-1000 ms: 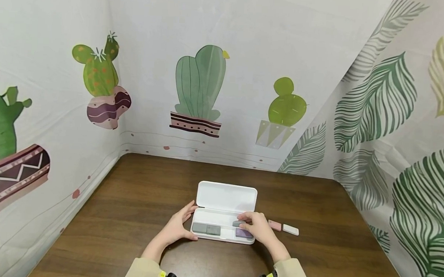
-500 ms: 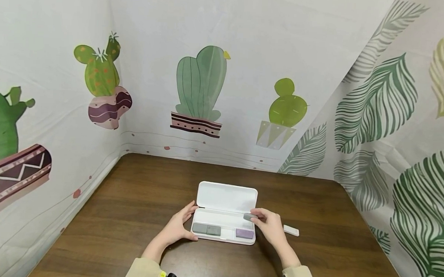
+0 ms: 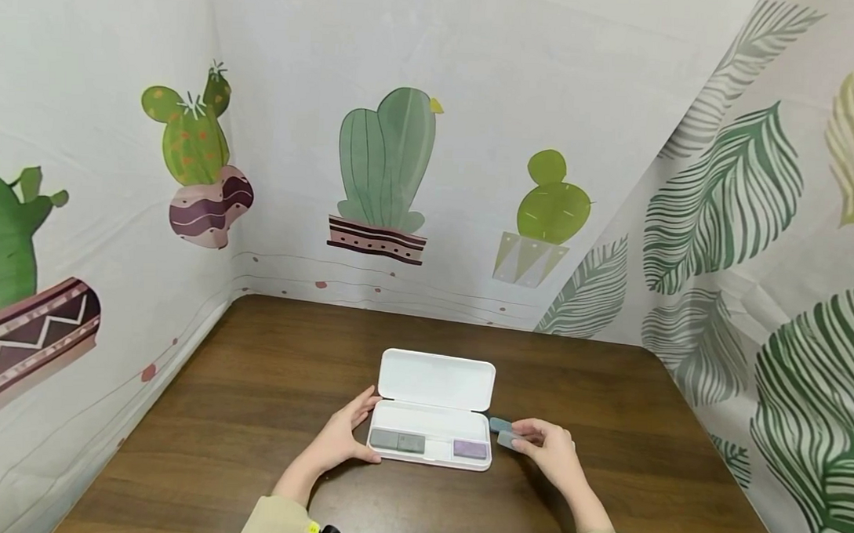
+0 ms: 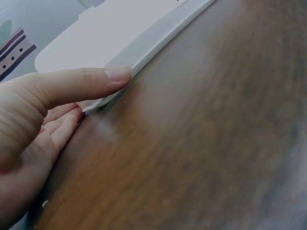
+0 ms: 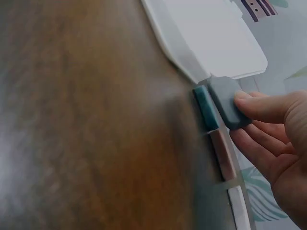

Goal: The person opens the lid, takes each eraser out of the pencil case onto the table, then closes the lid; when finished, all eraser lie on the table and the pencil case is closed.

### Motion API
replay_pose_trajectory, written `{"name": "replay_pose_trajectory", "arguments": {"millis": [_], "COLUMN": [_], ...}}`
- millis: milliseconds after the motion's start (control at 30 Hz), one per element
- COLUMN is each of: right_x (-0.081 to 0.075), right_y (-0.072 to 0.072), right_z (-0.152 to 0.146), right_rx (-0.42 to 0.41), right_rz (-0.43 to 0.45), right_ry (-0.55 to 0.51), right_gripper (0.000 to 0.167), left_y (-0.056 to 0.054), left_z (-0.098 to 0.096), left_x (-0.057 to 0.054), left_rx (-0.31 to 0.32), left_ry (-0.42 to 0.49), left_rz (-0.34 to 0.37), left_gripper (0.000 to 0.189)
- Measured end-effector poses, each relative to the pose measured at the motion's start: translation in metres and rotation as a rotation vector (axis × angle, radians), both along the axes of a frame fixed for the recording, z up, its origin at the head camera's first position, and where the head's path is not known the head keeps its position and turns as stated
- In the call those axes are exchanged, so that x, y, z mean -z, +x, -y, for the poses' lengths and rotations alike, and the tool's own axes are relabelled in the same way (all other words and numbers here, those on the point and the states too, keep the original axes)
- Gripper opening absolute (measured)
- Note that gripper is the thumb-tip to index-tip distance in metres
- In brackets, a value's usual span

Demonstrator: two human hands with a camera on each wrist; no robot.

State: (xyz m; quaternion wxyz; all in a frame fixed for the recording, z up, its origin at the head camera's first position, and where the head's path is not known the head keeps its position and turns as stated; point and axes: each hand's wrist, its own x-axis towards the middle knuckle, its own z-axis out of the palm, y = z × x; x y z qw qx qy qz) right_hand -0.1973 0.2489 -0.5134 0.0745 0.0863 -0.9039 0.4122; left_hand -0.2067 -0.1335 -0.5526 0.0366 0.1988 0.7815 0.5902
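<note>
A white pencil case (image 3: 429, 416) lies on a brown wood-grain table (image 3: 283, 355), its lid (image 3: 437, 379) raised at the back. The person's left hand (image 3: 336, 436) reaches around the left end of the case, with thumb and fingers spread apart and nearly straight; the thumb rests along the front edge and the fingertips touch the back corner. The right hand (image 3: 551, 455), just beyond the right end, pinches a flat slate-gray block (image 5: 225, 98) with rounded corners between thumb and fingers. Whether the held block touches the table is hard to tell. The right wrist view shows three more blocks in a row on the table, running outward from the case: a teal block (image 5: 206, 108), a pinkish block (image 5: 223, 153) and a white block (image 5: 239, 208) (the last two are hidden behind the hand in the head view). Along the front of the case interior, two gray blocks (image 3: 396, 440) sit side by side at the left, and a purple block (image 3: 470, 449) sits at the right, well apart from them. Beige sleeves (image 3: 274, 520) cover the forearms. Behind the table hangs a white cloth (image 3: 283, 136) printed with potted cacti and large leaves.
</note>
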Motion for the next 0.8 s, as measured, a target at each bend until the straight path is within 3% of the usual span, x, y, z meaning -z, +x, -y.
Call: {"name": "replay_pose_trajectory", "arguments": {"millis": [167, 267, 800], "right_x": [0.0048, 0.0058, 0.0079], "right_y": [0.0025, 0.0029, -0.0020], "right_z": [-0.0032, -0.0029, 0.0050], "right_rx": [-0.113, -0.134, -0.021], "right_rz": [0.022, 0.031, 0.037], "right_ry": [0.006, 0.001, 0.048], "right_gripper": [0.018, 0.019, 0.016], "left_y": [0.0002, 0.0003, 0.0001], "left_z": [0.0003, 0.0005, 0.0009], "left_x": [0.0008, 0.0011, -0.0010], "left_rx": [0.000, 0.001, 0.008], "left_ry": [0.006, 0.008, 0.008], "left_rz": [0.004, 0.005, 0.006], "left_gripper": [0.119, 0.119, 0.119]}}
